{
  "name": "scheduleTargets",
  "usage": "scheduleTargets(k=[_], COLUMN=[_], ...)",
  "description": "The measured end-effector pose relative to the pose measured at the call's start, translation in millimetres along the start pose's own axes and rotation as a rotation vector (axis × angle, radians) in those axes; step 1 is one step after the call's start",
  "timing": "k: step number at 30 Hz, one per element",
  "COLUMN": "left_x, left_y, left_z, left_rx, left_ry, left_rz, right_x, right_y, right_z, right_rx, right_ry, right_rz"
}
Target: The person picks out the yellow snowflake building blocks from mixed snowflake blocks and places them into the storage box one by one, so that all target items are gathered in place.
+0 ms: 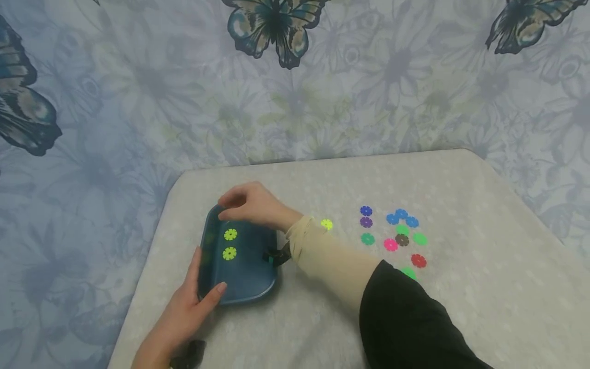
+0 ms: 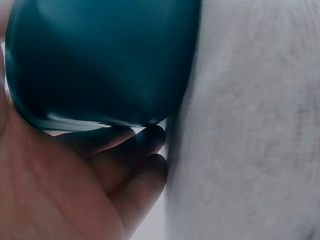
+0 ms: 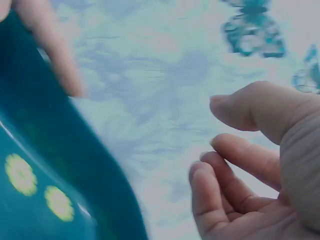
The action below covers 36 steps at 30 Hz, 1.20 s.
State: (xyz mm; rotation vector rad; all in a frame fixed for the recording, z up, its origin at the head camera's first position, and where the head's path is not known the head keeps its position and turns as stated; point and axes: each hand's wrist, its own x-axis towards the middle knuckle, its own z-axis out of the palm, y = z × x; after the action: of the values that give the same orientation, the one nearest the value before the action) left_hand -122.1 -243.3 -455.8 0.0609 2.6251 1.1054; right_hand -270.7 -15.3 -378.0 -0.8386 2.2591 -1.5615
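A dark blue tray (image 1: pixel 249 271) with raised walls sits at the left of the table. Two yellow notched discs (image 1: pixel 229 253) lie inside it, one behind the other. My left hand (image 1: pixel 189 302) holds the tray's near left corner, thumb over the rim and fingers along the outer wall; the left wrist view shows those fingers (image 2: pixel 137 175) against its side. Over the tray's far end is my right hand (image 1: pixel 255 205), fingers loosely bent. In the right wrist view, a gap separates the thumb (image 3: pixel 240 107) from the fingertips, and nothing is held.
A single yellow disc (image 1: pixel 327 224) lies right of the tray, partly behind the right forearm. Farther right are several loose discs: blue (image 1: pixel 401 213), purple (image 1: pixel 366 222), green (image 1: pixel 420 239), pink (image 1: pixel 390 245), brown (image 1: pixel 402 240) and red (image 1: pixel 418 261). A butterfly-patterned wall (image 1: pixel 295 113) stands behind the table.
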Motion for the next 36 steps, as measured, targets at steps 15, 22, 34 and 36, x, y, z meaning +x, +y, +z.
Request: scheduleTargets(k=[15, 22, 34, 36], left_x=[-0.4, 1.2, 0.2, -0.3], left_y=[1.7, 1.9, 2.6, 2.4], left_z=[-0.2, 1.5, 1.6, 1.6], left_rx=[0.049, 0.029, 0.022, 0.019], left_ry=[0.019, 0.003, -0.004, -0.004], left_rz=[-0.012, -0.003, -0.01, -0.015], right_x=[-96.7, -133.1, -149.3, -150.5], right_y=[74, 106, 124, 123], right_z=[-99, -99, -87, -85], right_rx=[-0.084, -0.293, -0.405, -0.425], right_ry=[0.04, 0.003, 0.022, 0.027], right_rz=[0.304, 0.314, 0.225, 0.203])
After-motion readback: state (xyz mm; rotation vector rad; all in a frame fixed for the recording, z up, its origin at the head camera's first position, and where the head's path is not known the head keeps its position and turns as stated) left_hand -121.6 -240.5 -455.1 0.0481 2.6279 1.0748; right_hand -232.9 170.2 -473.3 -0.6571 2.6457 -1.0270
